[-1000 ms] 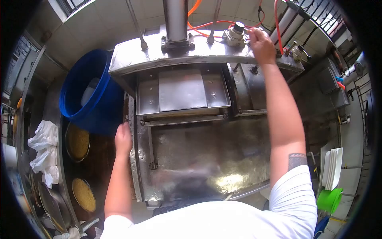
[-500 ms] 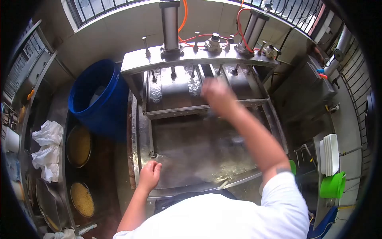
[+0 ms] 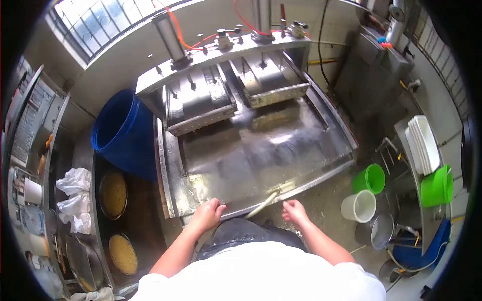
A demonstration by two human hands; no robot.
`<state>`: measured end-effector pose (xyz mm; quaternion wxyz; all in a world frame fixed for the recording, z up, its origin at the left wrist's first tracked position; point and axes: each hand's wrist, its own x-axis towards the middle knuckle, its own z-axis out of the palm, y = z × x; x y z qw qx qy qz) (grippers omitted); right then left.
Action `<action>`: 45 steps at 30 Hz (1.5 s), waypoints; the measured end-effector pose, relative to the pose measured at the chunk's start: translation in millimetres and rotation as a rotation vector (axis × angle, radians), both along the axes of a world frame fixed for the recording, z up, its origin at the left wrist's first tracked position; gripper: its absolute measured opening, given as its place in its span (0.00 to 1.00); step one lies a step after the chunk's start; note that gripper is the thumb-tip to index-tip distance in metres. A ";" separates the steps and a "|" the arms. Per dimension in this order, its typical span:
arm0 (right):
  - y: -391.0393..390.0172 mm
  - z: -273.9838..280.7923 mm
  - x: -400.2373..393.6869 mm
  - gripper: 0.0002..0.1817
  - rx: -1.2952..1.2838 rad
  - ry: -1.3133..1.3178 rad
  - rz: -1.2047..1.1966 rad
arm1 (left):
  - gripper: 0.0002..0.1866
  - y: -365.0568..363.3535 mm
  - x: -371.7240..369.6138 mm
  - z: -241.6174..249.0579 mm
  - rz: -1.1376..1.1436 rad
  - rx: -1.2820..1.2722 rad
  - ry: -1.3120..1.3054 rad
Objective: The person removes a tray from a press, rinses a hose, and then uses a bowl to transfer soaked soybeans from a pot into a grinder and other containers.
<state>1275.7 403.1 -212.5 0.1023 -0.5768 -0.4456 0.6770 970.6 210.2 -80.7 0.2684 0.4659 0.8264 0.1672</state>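
Just over the near left edge of a wet metal press table (image 3: pixel 241 160) is my left hand (image 3: pixel 209 212), its fingers curled and nothing visible in them. My right hand (image 3: pixel 294 211) hangs off the table's near edge with its fingers bent in; what they hold, if anything, is too small to tell. Between the hands, a pale hose (image 3: pixel 263 204) lies over the table's edge. Farther back, two metal press boxes (image 3: pixel 201 121) stand under a frame (image 3: pixel 216 56) with upright cylinders (image 3: pixel 169 39).
A blue barrel (image 3: pixel 131 135) stands left of the table. Farther left are white bags (image 3: pixel 74 181) and round trays of yellowish grains (image 3: pixel 122 254). To the right are green buckets (image 3: pixel 369 178), a white bucket (image 3: pixel 358 206) and stacked white trays (image 3: pixel 423 144).
My right hand has come down from the press frame to the near edge. My left hand has shifted slightly right in view. The camera view has turned, showing more of the right side.
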 end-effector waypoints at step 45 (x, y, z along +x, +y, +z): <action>-219.9 323.3 135.8 0.25 0.687 0.916 -0.183 | 0.20 -130.8 262.1 -117.6 -0.598 -0.031 -0.551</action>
